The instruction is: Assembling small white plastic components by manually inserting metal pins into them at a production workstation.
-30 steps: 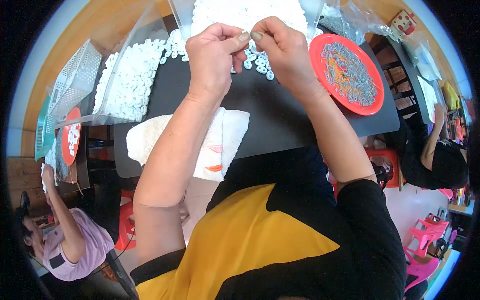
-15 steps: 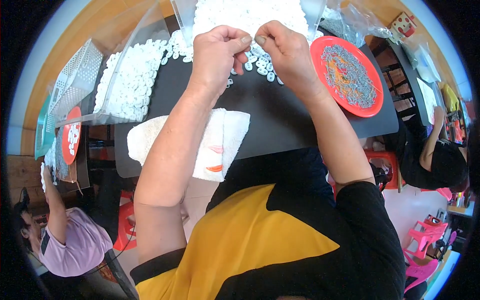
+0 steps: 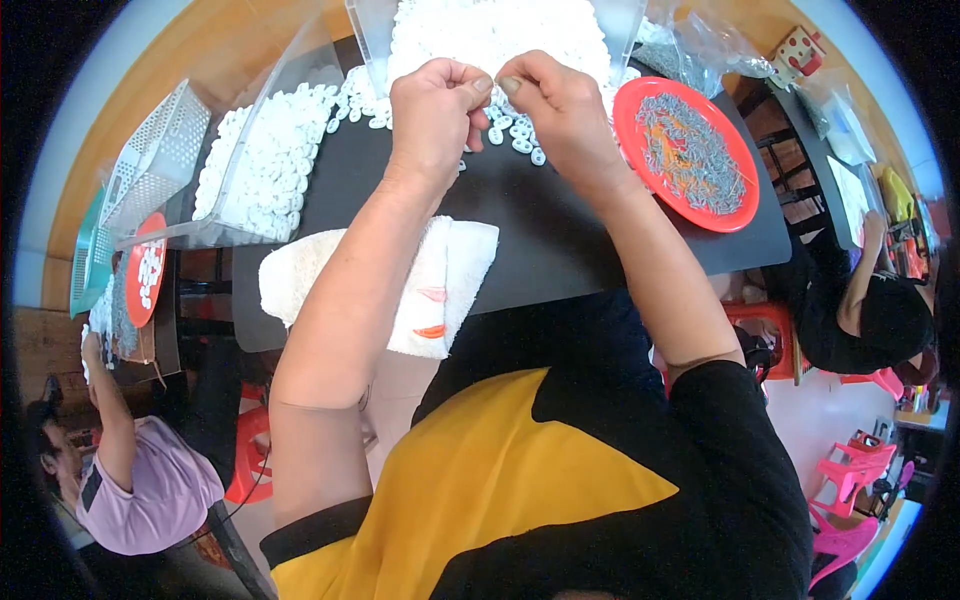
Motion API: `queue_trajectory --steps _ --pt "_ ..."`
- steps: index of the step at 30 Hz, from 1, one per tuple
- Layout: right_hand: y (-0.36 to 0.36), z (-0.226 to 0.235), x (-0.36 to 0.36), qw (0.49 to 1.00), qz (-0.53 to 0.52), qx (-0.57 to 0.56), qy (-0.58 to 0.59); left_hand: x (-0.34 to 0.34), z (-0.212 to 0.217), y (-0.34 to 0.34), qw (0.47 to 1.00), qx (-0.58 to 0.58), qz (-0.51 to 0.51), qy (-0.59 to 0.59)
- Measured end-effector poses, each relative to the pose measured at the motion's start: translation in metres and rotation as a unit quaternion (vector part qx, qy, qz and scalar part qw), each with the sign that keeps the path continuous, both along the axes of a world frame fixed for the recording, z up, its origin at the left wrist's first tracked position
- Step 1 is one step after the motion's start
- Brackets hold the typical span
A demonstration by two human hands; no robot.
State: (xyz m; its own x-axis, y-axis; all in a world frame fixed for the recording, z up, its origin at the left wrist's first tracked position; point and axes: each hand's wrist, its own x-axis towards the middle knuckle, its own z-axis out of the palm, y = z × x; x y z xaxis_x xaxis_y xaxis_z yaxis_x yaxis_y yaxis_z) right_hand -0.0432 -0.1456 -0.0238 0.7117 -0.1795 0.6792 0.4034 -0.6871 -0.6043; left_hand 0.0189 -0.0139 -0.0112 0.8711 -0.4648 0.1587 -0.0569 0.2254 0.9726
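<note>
Close together over the far part of the dark table (image 3: 560,235), my two hands pinch with thumb and forefinger. What my left hand (image 3: 435,110) holds, if anything, is too small or hidden to name. The same goes for my right hand (image 3: 562,110), whose fingertips come near the left ones. Small white oval pieces with holes (image 3: 522,145) lie scattered under my hands. Behind them a clear bin (image 3: 628,45) is heaped with similar white pieces. To the right, a red plate (image 3: 735,222) holds many small grey metal screws or pins (image 3: 715,165).
A folded white towel (image 3: 465,265) lies at the table's near edge, under my left forearm. At left stands another clear bin (image 3: 262,235) of white pieces, with a perforated white basket (image 3: 150,165) beyond. Co-workers sit at left (image 3: 150,480) and right (image 3: 880,320). Plastic bags (image 3: 715,50) lie at the far right.
My hands have stayed nearly in place, both pinching. The right fingertips have shifted slightly left and down. The whole view has moved only a little.
</note>
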Motion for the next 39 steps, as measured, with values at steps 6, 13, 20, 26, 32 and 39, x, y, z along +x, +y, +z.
queue_trajectory --steps 6,13,20,26,32,39 --pt "-0.011 0.001 -0.002 0.996 0.011 0.076 0.051 0.003 0.003 0.002 1.0 0.014 0.002 0.022" --pt "-0.009 0.002 -0.002 0.996 0.017 0.036 0.085 0.002 0.002 0.001 1.0 0.021 -0.016 0.012" --pt "-0.011 0.004 -0.001 0.999 -0.007 0.01 0.051 0.001 0.002 0.0 0.997 0.007 -0.05 0.058" --pt "0.0 0.005 -0.003 0.999 0.004 -0.043 0.024 0.0 0.005 0.004 0.998 0.047 -0.035 0.023" --pt "-0.001 0.001 0.001 0.999 0.007 -0.037 -0.012 0.004 0.005 0.005 0.998 0.025 -0.043 0.031" --pt "-0.008 0.008 -0.003 0.996 0.013 0.047 0.077 0.006 0.003 0.006 0.997 0.041 -0.052 0.041"
